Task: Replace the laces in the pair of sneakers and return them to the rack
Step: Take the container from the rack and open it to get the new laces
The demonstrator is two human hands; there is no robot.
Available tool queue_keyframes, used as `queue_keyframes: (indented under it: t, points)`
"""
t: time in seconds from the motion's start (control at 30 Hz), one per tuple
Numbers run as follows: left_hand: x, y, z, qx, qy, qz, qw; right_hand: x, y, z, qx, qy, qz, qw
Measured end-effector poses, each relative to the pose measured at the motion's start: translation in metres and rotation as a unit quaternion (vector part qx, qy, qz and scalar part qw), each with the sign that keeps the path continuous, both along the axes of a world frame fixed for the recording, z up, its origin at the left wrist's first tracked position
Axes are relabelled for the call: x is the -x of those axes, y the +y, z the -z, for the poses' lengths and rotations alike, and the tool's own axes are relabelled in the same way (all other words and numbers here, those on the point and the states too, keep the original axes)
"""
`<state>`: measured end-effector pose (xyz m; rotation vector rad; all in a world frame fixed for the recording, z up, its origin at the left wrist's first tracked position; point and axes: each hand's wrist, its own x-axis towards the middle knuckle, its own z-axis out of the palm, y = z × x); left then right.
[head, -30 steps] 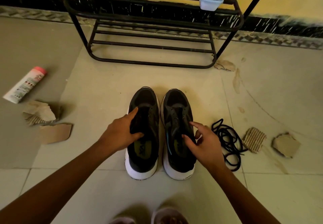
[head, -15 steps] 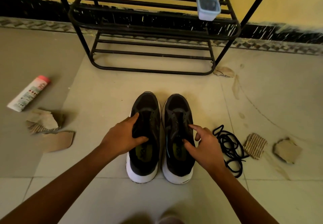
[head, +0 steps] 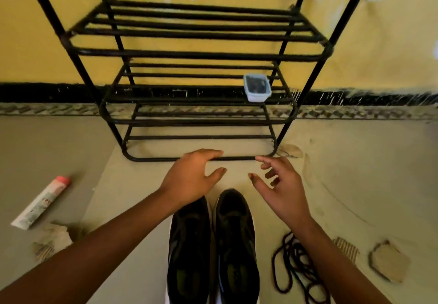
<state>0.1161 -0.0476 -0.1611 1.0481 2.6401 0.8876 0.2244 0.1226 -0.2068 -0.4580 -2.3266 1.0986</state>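
Note:
Two black sneakers with white soles stand side by side on the floor, the left sneaker (head: 189,251) and the right sneaker (head: 237,244), toes pointing at the rack. Both eyelet rows look bare. My left hand (head: 192,178) hovers above the left toe, fingers loosely spread, holding nothing. My right hand (head: 279,190) hangs above and right of the right toe, fingers relaxed, also empty. A tangle of black laces (head: 296,268) lies on the floor right of the shoes. The black metal shoe rack (head: 196,55) stands just beyond my hands, against the yellow wall.
A small blue-rimmed container (head: 257,87) sits on the rack's lower shelf at the right. A white tube with a pink cap (head: 42,201) lies on the floor at left. Torn cardboard scraps lie at left (head: 57,235) and right (head: 386,263).
Both hands have let go of the sneakers and moved forward toward the rack. The view has tilted up, so the shoes sit lower and the rack looms larger.

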Motion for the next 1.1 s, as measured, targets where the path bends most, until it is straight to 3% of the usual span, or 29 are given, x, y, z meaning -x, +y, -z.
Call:
queue_keyframes:
  t: [0.27,0.4,0.5,0.63,0.8,0.97,1.1]
  points:
    - [0.075,0.076,-0.025,-0.024,-0.002,-0.013,1.000,0.090,0.067,-0.048,0.071,0.050,0.095,0.992]
    - [0.098,0.108,-0.029,-0.023,-0.009,-0.007,1.000,0.142,0.102,-0.062,0.097,-0.040,0.133,0.985]
    - [0.106,0.125,-0.029,-0.028,-0.021,-0.013,0.999,0.168,0.116,-0.061,0.210,-0.089,0.137,0.964]
    - [0.109,0.136,-0.028,-0.028,-0.011,-0.013,0.999,0.177,0.120,-0.056,0.280,-0.113,0.132,0.944]
    - [0.109,0.134,-0.025,-0.042,-0.001,-0.011,0.999,0.178,0.115,-0.047,0.346,-0.078,0.116,0.928]
    - [0.103,0.120,-0.024,-0.049,0.004,-0.003,0.999,0.179,0.112,-0.053,0.435,-0.053,0.126,0.890]
    - [0.096,0.103,-0.021,-0.042,0.034,0.010,0.998,0.176,0.098,-0.055,0.428,-0.058,0.146,0.890]
